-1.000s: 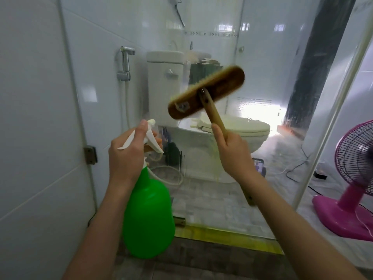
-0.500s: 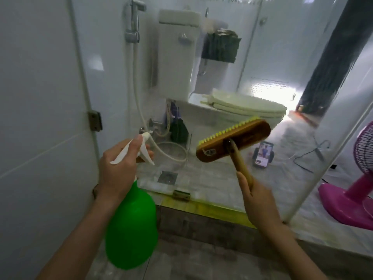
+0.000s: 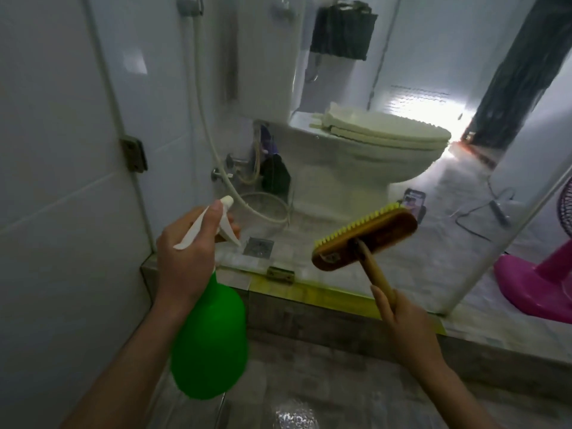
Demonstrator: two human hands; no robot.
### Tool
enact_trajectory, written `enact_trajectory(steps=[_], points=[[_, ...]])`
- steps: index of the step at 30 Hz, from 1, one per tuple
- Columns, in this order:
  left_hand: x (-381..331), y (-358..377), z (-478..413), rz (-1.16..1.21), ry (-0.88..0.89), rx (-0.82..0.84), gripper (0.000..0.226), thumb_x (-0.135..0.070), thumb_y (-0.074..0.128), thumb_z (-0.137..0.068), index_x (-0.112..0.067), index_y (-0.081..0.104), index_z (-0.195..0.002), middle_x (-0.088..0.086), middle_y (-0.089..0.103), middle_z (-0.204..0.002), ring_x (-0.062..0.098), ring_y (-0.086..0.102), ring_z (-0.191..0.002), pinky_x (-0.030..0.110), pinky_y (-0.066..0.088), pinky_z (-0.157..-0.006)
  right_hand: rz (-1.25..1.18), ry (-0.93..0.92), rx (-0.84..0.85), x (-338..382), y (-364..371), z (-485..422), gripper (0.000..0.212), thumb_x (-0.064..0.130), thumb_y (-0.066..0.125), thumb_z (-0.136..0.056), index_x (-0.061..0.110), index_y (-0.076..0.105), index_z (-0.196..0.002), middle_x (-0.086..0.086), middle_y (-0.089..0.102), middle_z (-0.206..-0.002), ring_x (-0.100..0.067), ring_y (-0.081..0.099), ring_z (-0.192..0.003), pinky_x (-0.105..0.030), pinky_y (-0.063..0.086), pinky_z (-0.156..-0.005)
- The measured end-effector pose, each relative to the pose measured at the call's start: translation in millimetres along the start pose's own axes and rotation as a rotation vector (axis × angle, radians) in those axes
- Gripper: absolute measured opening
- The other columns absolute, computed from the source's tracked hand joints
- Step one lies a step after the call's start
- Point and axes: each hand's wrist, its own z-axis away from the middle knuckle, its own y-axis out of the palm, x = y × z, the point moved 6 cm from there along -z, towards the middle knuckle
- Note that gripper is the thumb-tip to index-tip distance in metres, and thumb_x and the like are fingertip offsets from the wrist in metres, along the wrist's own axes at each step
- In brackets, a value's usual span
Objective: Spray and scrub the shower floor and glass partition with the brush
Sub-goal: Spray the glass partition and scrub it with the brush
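Brush (image 3: 365,239): one, centre right of the frame, bristles facing the low glass partition (image 3: 356,187).
Right hand (image 3: 405,323): is gripping the brush handle, lower right.
Spray bottle (image 3: 210,339): one, green, lower centre-left.
Left hand (image 3: 188,252): is gripping the bottle's neck at the trigger.
Doing it well: likely wetting the glass first, then pressing the bristles flat.

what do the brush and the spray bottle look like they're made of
The brush: head and handle look like varnished wood, brown with a sheen; its bright yellow bristles are probably plastic. The spray bottle: smooth, evenly green body with a white trigger head, most likely plastic.
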Motion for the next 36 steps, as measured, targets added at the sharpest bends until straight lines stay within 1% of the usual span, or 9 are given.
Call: enact_trajectory(steps=[3, 8, 13, 17, 21, 23, 26, 29, 36], points=[[2.9, -7.2, 3.3, -0.042, 0.001, -0.017, 0.030, -0.032, 0.058, -0.098, -0.036, 0.076, -0.074, -0.009, 0.076, -0.073, 0.025, 0.073, -0.085, 0.052, 0.056, -0.091, 0.093, -0.048, 0.057, 31.9, 13.0, -11.7, 0.063, 0.073, 0.020, -0.081, 0.017, 0.049, -0.076, 0.001, 0.051, -0.055, -0.014, 0.048, -0.044, -0.037, 0.043, -0.045], [11.3, -24.3, 2.4, -0.066, -0.010, -0.057, 0.033, -0.044, 0.057, -0.093, -0.035, 0.077, -0.068, -0.003, 0.077, -0.075, 0.026, 0.075, -0.081, 0.055, 0.057, -0.088, 0.249, -0.313, 0.094, 128.0, 41.6, -49.4, 0.048, 0.061, 0.029, -0.093, 0.017, 0.042, -0.079, 0.004, 0.042, -0.057, -0.015, 0.040, -0.046, -0.029, 0.023, -0.041], [14.7, -45.2, 3.3, -0.033, -0.012, -0.111, 0.033, -0.052, 0.058, -0.089, -0.034, 0.077, -0.068, -0.001, 0.076, -0.075, 0.034, 0.073, -0.083, 0.060, 0.055, -0.089, 0.266, -0.131, 0.122, 55.9, 27.2, -17.1, 0.061, 0.073, 0.015, -0.080, 0.020, 0.045, -0.077, 0.003, 0.050, -0.056, -0.015, 0.049, -0.043, -0.036, 0.048, -0.044], [16.8, -61.2, 6.3, -0.080, -0.015, -0.125, 0.032, -0.051, 0.057, -0.089, -0.038, 0.077, -0.069, -0.005, 0.077, -0.076, 0.030, 0.074, -0.084, 0.057, 0.056, -0.089, 0.246, -0.143, 0.164, 95.0, 51.4, -23.0, 0.056, 0.067, 0.022, -0.086, 0.017, 0.048, -0.081, 0.003, 0.051, -0.059, -0.015, 0.049, -0.047, -0.032, 0.043, -0.046], [13.7, -74.3, 5.9, -0.152, 0.026, -0.159, 0.034, -0.034, 0.058, -0.100, -0.042, 0.075, -0.072, -0.018, 0.076, -0.076, 0.008, 0.074, -0.080, 0.031, 0.059, -0.083, 0.107, -0.306, 0.245, 190.6, 97.1, -51.9, 0.052, 0.061, 0.031, -0.094, 0.016, 0.053, -0.081, 0.000, 0.055, -0.067, -0.019, 0.054, -0.058, -0.031, 0.042, -0.053], [10.4, -82.8, 5.8, -0.173, 0.045, -0.191, 0.031, -0.028, 0.056, -0.102, -0.033, 0.073, -0.078, -0.024, 0.074, -0.072, -0.002, 0.071, -0.075, 0.016, 0.055, -0.075, 0.087, -0.314, 0.249, 194.6, 98.4, -55.0, 0.051, 0.062, 0.031, -0.094, 0.017, 0.051, -0.079, 0.001, 0.054, -0.066, -0.019, 0.054, -0.057, -0.030, 0.040, -0.051], [13.1, -96.9, 3.6, -0.173, 0.051, -0.221, 0.030, -0.036, 0.055, -0.099, -0.025, 0.074, -0.079, -0.015, 0.076, -0.075, 0.009, 0.074, -0.077, 0.029, 0.057, -0.081, 0.134, -0.220, 0.250, 136.5, 77.6, -35.2, 0.047, 0.062, 0.030, -0.091, 0.021, 0.045, -0.075, 0.004, 0.052, -0.062, -0.013, 0.050, -0.050, -0.028, 0.037, -0.044], [18.1, -110.4, 5.3, -0.168, 0.043, -0.235, 0.032, -0.043, 0.055, -0.095, -0.028, 0.075, -0.076, -0.010, 0.077, -0.077, 0.017, 0.074, -0.080, 0.039, 0.058, -0.087, 0.208, -0.139, 0.262, 100.9, 69.0, -15.9, 0.045, 0.059, 0.031, -0.091, 0.020, 0.046, -0.076, 0.003, 0.053, -0.060, -0.013, 0.050, -0.047, -0.033, 0.047, -0.048], [21.3, -120.9, 4.7, -0.156, 0.027, -0.259, 0.032, -0.052, 0.056, -0.089, -0.040, 0.077, -0.069, -0.006, 0.077, -0.079, 0.027, 0.074, -0.085, 0.052, 0.058, -0.090, 0.150, -0.397, 0.265, 220.3, 130.8, -61.9, 0.052, 0.064, 0.030, -0.093, 0.020, 0.048, -0.074, 0.001, 0.051, -0.064, -0.019, 0.051, -0.055, -0.029, 0.035, -0.049]])
